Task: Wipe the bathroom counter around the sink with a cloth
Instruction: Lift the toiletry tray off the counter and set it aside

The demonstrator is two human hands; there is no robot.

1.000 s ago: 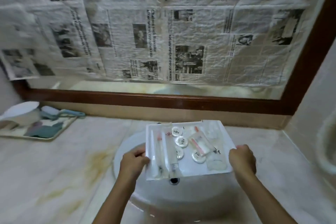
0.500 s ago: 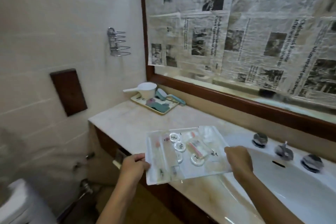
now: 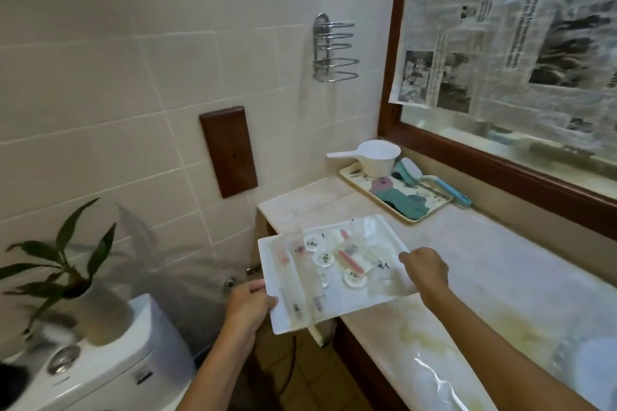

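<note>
Tiled bathroom. Marble counter (image 3: 500, 277) runs centre to lower right, with the sink (image 3: 594, 367) blurred at the lower right. One white tray (image 3: 350, 302) at mid-frame. Left hand (image 3: 250, 307) fingers curl on its left edge, right hand (image 3: 424, 269) fingers curl on its right edge. At least three round white discs (image 3: 324, 259) on it.

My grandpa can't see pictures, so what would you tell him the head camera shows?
Two hands hold a white tray of small toiletries above the front edge of a marble bathroom counter, left hand gripping its left side, right hand its right. Farther back, a white scoop sits on a patterned tray.
</note>
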